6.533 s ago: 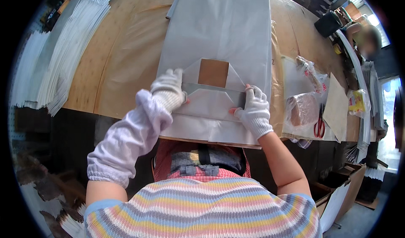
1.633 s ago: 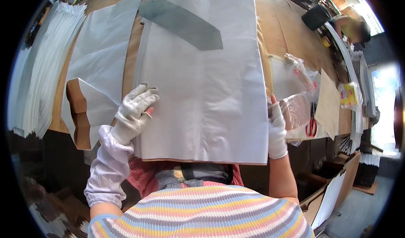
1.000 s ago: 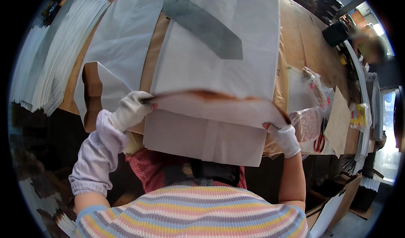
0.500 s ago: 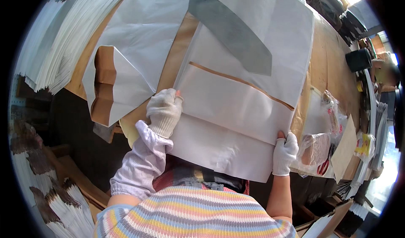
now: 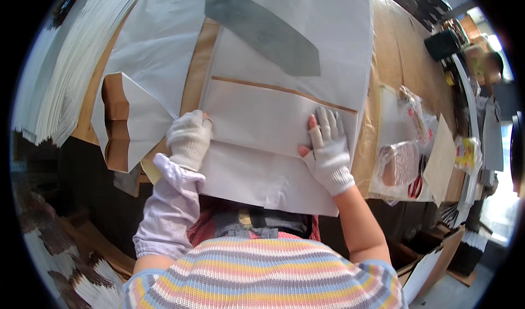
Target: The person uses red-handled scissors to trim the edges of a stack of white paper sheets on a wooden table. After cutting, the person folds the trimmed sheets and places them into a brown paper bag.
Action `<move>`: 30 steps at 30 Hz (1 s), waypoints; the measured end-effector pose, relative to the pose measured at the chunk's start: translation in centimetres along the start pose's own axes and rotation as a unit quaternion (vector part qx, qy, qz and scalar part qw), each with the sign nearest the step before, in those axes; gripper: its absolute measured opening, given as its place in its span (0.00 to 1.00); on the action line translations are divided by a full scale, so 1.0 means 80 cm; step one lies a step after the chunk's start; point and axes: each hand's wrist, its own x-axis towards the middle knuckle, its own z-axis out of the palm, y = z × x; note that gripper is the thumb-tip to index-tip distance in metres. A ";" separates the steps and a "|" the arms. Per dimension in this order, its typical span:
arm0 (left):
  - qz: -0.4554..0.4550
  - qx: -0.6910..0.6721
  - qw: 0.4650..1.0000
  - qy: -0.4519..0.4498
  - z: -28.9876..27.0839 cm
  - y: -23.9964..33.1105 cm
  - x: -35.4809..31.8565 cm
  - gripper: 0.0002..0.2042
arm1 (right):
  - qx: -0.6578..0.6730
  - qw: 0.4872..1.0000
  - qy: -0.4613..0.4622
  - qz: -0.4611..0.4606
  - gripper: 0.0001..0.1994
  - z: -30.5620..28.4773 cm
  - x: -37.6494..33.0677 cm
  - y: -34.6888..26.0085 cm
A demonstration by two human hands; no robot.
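Observation:
A large white paper bag (image 5: 246,112) lies in front of me, its near part folded so that a thin brown edge runs across it. My left hand (image 5: 188,139), in a white knit glove with bare fingertips, is closed on the bag's left edge. Flat on the folded part, near its right side, rests my right hand (image 5: 328,150), gloved the same way with its fingers spread. Beyond the fold a grey-green flat template with angled ends (image 5: 268,32) lies slantwise on the white paper.
To the left lies another white paper bag (image 5: 147,112) with its brown-lined end opened. A stack of white paper (image 5: 82,62) fills the far left. Red-handled scissors (image 5: 415,186), a clear plastic packet (image 5: 402,164) and a dark cylindrical container (image 5: 442,44) are on the right.
My right hand has let go of the bag's right edge and moved inward and up, opening flat on the fold. My left hand stays on the left edge. The whole view has shifted.

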 end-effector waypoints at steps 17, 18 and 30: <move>0.400 -0.096 0.911 0.033 0.011 -0.038 0.019 0.51 | -0.020 0.996 -0.032 0.085 0.43 -0.013 -0.033 0.043; 0.392 -0.106 0.914 0.017 0.008 -0.035 0.023 0.51 | 0.001 0.994 -0.015 0.109 0.44 -0.017 -0.039 0.051; 0.401 0.005 0.916 0.019 -0.027 0.029 0.048 0.47 | -0.087 0.995 0.011 0.050 0.38 -0.033 -0.026 0.046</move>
